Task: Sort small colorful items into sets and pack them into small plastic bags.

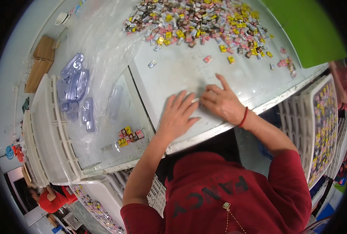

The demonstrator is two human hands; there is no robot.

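Observation:
My left hand [178, 116] lies flat on the pale tabletop [173, 78], palm down with its fingers stretched out. Beside it, my right hand [223, 104] has its index finger raised and the other fingers curled in toward the left fingertips. Between the two hands shows a small whitish piece [196, 100], partly covered and too small to name; the curled right fingers seem to grip it. Just beyond the hands are a few loose small wrapped pieces, among them a pink one [208, 59], a yellow one [231, 60] and a white one [152, 64].
A big pile of small colourful wrapped pieces [197, 23] covers the far tabletop. Clear plastic trays [77, 84] lie on plastic film at the left, near a small cluster of pieces [130, 135]. White crates [316, 128] of pieces stand at the right. Another person [53, 199] is at lower left.

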